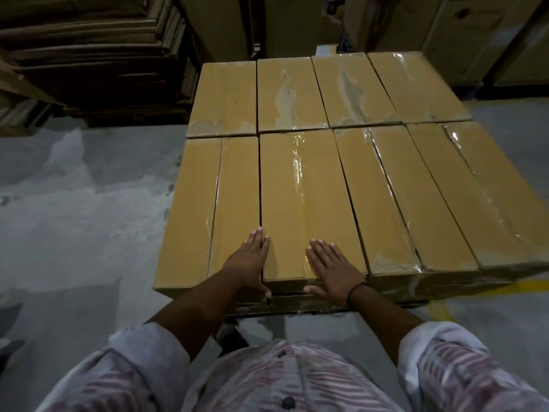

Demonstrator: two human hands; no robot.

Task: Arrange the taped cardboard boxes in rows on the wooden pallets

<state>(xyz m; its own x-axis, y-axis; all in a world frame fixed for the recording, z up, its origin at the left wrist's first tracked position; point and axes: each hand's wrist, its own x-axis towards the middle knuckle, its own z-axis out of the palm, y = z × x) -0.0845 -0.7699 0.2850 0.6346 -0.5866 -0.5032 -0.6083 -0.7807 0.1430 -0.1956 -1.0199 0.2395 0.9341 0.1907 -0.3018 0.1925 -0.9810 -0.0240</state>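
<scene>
Eight long taped cardboard boxes lie flat in two touching rows.

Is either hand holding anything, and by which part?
Nothing is gripped. Both hands lie flat on the near end of one taped cardboard box: left hand along its left top edge, right hand on its top.

Left hand, right hand flat (fingers straight).

Single wide-angle head cam is looking forward and steeply down from close above the taped boxes, edges seemingly bowing.
</scene>
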